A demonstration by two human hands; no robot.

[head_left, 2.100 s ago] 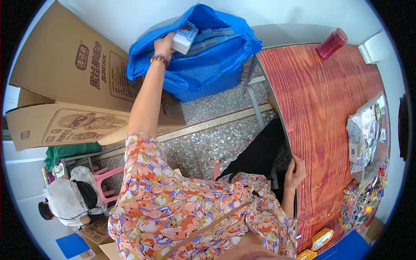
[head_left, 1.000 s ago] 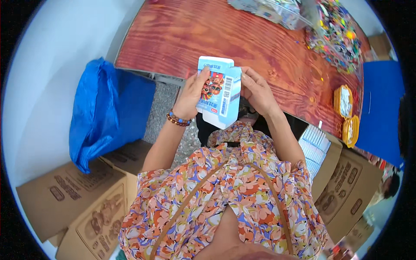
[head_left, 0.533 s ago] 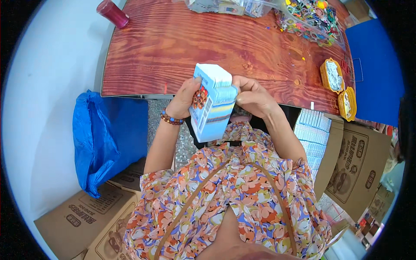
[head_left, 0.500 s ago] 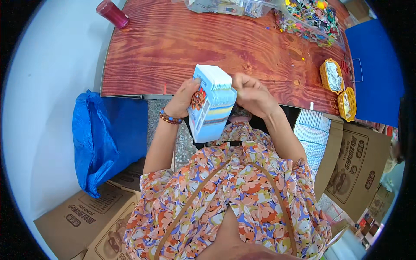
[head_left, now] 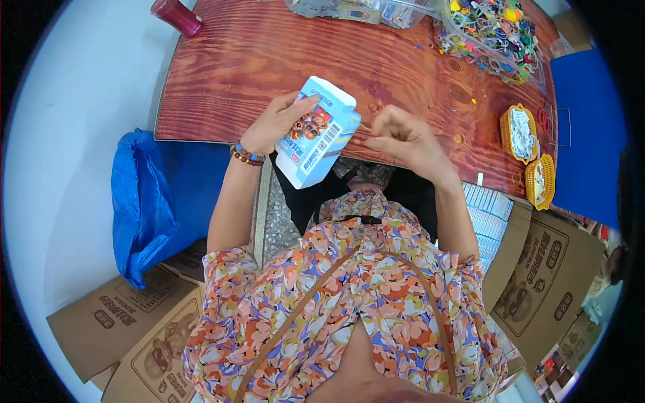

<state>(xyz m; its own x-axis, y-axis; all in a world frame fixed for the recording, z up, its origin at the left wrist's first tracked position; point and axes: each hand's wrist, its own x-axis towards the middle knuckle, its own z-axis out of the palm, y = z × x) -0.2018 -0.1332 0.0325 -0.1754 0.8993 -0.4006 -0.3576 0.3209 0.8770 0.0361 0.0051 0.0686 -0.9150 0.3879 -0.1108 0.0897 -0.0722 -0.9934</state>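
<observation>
My left hand (head_left: pixel 281 122) grips a thick stack of light blue printed cards (head_left: pixel 316 138), tilted above the table's front edge. The thumb lies over the picture on the top card, and the fingers behind the stack are hidden. Just right of the stack, my right hand (head_left: pixel 410 141) is closed in a pinch. A thin tan rubber band (head_left: pixel 365 127) stretches from the stack's right side to these fingers.
A red-brown wooden table (head_left: pixel 255 74) carries a red jar (head_left: pixel 177 17), a bag of colourful bands (head_left: pixel 494 40) and two yellow baskets (head_left: pixel 539 181). Below right, a carton (head_left: pixel 485 218) holds more stacks. A blue bag (head_left: pixel 144 201) stands left, near brown cartons (head_left: pixel 127 316).
The stack has moved up and left and turned, showing more of its printed face. My right hand has moved right, away from the stack, drawing the rubber band out.
</observation>
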